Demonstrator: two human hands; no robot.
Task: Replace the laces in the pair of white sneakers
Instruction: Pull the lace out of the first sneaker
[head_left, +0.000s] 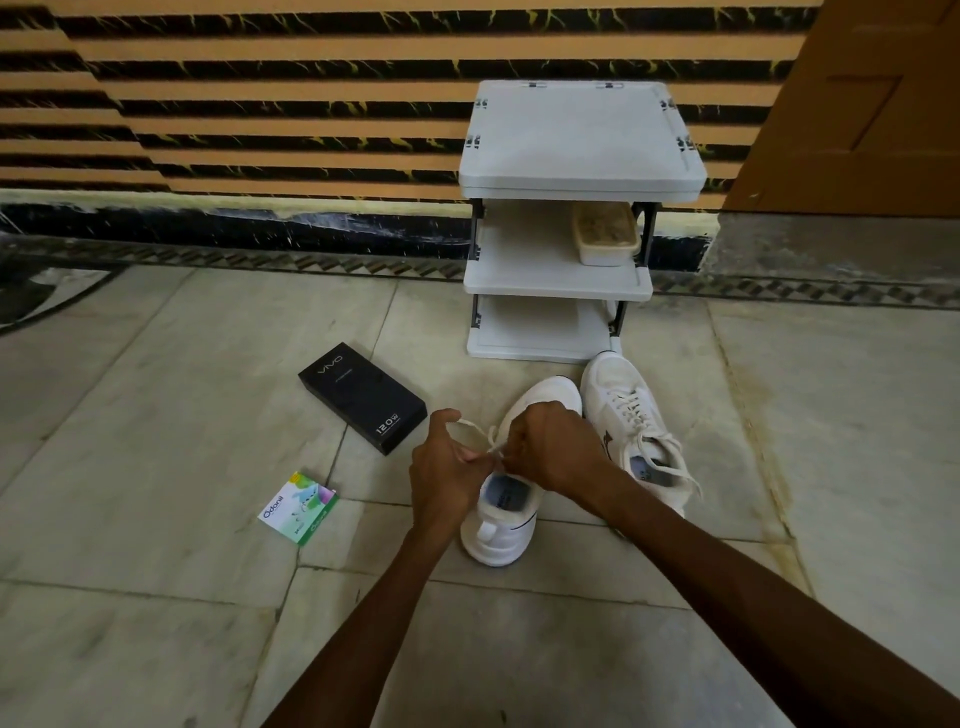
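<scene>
**Both hands on the near sneaker's lace**

Our left hand and right hand are both pinched tight on the white lace above the tongue of the near sneaker. It stands on the marble floor, just beside the laced second sneaker. Nothing pins the shoe down, so we judge a hard tug could skid or tip it. An uneven pull could drag one end out through an eyelet, or the lace could slip from our fingertips.

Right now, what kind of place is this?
Probably a home entryway: a white rack stands against the striped wall beside a wooden door, with sneakers on the marble floor.
</scene>
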